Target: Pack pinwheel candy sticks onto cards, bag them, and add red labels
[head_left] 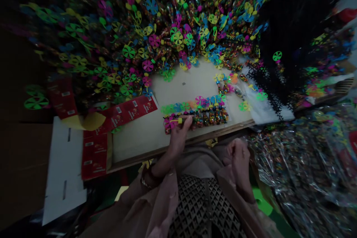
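A row of clear tubes filled with colourful candy beads (209, 118) lies near the table's front edge, each topped with a small plastic fan wheel (199, 100). A thin black strip (192, 112) runs across the row. My left hand (178, 137) is closed at the row's left end, thumb and fingers on a candy tube with a yellow cap (180, 120); part of that tube is hidden. Over my lap, off the table edge, my right hand (239, 152) is held with its fingers curled together. Whatever it may hold is too dark to make out.
A big heap of fan-topped candy tubes (178, 37) covers the table's back. Red printed cards (131, 113) lie left on the tabletop (134, 141). Black toothed strips (279, 93) and a plastic bag (267, 113) are at right, above bagged tubes (301, 156).
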Action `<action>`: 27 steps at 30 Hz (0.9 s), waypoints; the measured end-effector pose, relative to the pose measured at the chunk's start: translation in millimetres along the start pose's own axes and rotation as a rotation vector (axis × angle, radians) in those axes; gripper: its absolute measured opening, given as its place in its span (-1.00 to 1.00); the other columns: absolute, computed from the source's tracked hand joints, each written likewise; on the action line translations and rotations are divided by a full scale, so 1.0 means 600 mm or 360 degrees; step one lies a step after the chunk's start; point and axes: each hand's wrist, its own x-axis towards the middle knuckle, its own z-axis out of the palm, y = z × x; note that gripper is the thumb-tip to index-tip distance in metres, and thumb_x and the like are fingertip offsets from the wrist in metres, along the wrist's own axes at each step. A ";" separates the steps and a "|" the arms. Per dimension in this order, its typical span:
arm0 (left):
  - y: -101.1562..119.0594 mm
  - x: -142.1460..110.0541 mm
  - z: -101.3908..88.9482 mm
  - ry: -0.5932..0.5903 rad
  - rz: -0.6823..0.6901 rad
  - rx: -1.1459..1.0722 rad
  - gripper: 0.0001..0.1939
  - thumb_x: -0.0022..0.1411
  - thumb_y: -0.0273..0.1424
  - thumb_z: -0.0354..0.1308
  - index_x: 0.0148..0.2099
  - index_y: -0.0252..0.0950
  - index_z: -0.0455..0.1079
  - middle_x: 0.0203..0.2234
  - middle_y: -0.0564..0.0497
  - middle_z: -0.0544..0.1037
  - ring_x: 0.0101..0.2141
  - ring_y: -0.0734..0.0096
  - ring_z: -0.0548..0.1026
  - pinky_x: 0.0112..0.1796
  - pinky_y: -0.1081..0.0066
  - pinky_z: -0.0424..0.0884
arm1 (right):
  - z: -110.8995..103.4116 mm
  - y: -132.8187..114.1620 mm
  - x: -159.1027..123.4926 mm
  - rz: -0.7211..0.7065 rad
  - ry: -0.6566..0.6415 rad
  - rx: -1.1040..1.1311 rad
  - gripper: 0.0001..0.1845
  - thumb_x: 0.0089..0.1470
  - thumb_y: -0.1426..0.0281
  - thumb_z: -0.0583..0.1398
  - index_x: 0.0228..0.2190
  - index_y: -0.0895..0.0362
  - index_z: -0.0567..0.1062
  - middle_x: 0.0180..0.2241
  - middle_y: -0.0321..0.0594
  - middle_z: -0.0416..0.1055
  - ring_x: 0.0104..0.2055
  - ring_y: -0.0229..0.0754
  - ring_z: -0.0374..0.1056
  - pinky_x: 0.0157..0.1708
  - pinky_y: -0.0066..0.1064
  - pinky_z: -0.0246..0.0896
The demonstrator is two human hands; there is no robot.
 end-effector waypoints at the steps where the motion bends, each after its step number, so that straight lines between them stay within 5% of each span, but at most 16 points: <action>1: 0.001 0.007 -0.005 -0.0058 -0.0052 -0.0020 -0.67 0.14 -0.12 0.17 -0.29 -0.33 0.39 -0.62 0.11 0.39 -0.57 0.53 0.36 -0.48 0.51 0.33 | -0.013 0.009 0.004 -0.0006 -0.0111 -0.0401 -0.51 0.16 0.03 0.02 -0.62 0.09 0.21 -0.64 -0.39 0.11 -0.55 -0.30 0.08 -0.49 -0.44 0.01; 3: 0.001 0.010 -0.010 -0.0232 -0.0172 0.0031 -0.65 0.05 -0.12 0.24 -0.34 -0.34 0.40 -0.66 0.12 0.39 -0.61 0.54 0.34 -0.54 0.52 0.29 | -0.030 0.023 0.006 -0.0012 -0.0312 -0.1093 -0.56 0.15 0.08 0.07 -0.61 0.10 0.31 -0.64 -0.32 0.23 -0.51 -0.25 0.19 -0.41 -0.40 0.07; 5: -0.001 0.002 -0.006 -0.0394 -0.0250 0.0146 -0.66 0.00 -0.15 0.29 -0.39 -0.35 0.41 -0.65 0.11 0.42 -0.60 0.54 0.34 -0.54 0.54 0.27 | -0.032 0.022 0.001 -0.0173 -0.0316 -0.1387 -0.64 0.19 0.15 0.04 -0.46 0.11 0.44 -0.50 -0.21 0.40 -0.36 -0.17 0.32 -0.28 -0.35 0.16; 7: -0.005 -0.011 0.002 -0.0501 -0.0272 0.0240 -0.66 0.01 -0.15 0.29 -0.41 -0.36 0.42 -0.63 0.10 0.42 -0.59 0.56 0.33 -0.53 0.55 0.25 | -0.018 0.008 -0.006 -0.0464 -0.0200 -0.1300 -0.64 0.22 0.18 0.02 -0.12 0.12 0.44 -0.17 -0.08 0.45 -0.11 -0.10 0.36 -0.12 -0.27 0.22; 9: -0.008 -0.019 0.010 -0.0578 -0.0288 0.0280 -0.63 0.04 -0.11 0.26 -0.43 -0.37 0.42 -0.64 0.11 0.40 -0.59 0.57 0.30 -0.53 0.55 0.23 | 0.006 -0.008 -0.009 -0.0729 -0.0145 -0.1119 -0.45 0.20 0.14 0.06 0.15 0.10 0.23 0.08 -0.03 0.30 0.08 -0.07 0.28 0.00 -0.20 0.23; 12: -0.004 -0.011 0.013 -0.0746 -0.0257 0.0275 -0.58 0.07 -0.05 0.22 -0.39 -0.38 0.43 -0.58 0.08 0.44 -0.53 0.53 0.35 -0.47 0.53 0.27 | 0.044 -0.023 -0.005 -0.0964 -0.0235 -0.1037 -0.45 0.21 0.20 0.07 0.19 0.07 0.19 0.08 -0.07 0.33 0.11 -0.11 0.28 0.05 -0.22 0.25; 14: 0.004 0.010 0.006 -0.0906 -0.0112 0.0341 -0.59 0.12 -0.06 0.19 -0.29 -0.37 0.46 -0.48 0.03 0.51 -0.43 0.44 0.43 -0.37 0.48 0.35 | 0.060 -0.027 0.004 -0.1020 -0.0200 -0.1038 -0.55 0.25 0.26 0.03 0.15 0.06 0.26 0.03 -0.10 0.39 0.08 -0.13 0.32 0.06 -0.25 0.24; 17: 0.014 0.056 -0.010 -0.0926 0.0394 0.0835 -0.64 0.23 -0.18 0.14 -0.02 -0.28 0.44 -0.23 -0.07 0.57 -0.16 0.26 0.47 -0.12 0.33 0.35 | 0.066 -0.032 0.029 -0.0937 0.0124 -0.0987 -0.53 0.26 0.27 0.01 0.17 0.09 0.24 0.07 -0.06 0.38 0.08 -0.12 0.33 0.04 -0.26 0.24; 21: 0.008 0.105 -0.022 -0.0815 0.1085 0.1728 -0.63 0.29 -0.34 0.09 0.14 -0.10 0.36 0.13 -0.07 0.40 0.17 0.10 0.23 0.14 0.05 0.06 | 0.073 -0.042 0.078 -0.0852 0.0305 -0.0972 -0.49 0.28 0.25 -0.05 0.19 0.14 0.22 0.08 -0.01 0.36 0.09 -0.10 0.31 0.03 -0.28 0.23; 27: -0.029 0.105 -0.022 -0.0665 0.1186 0.2038 -0.58 0.33 -0.25 0.00 0.20 -0.17 0.29 0.15 -0.13 0.37 0.17 0.07 0.26 0.14 -0.01 0.07 | 0.114 -0.051 0.114 -0.0880 0.0156 -0.1555 -0.50 0.28 0.29 -0.07 0.21 0.10 0.23 -0.17 -0.01 0.36 -0.04 -0.04 0.26 -0.02 -0.24 0.15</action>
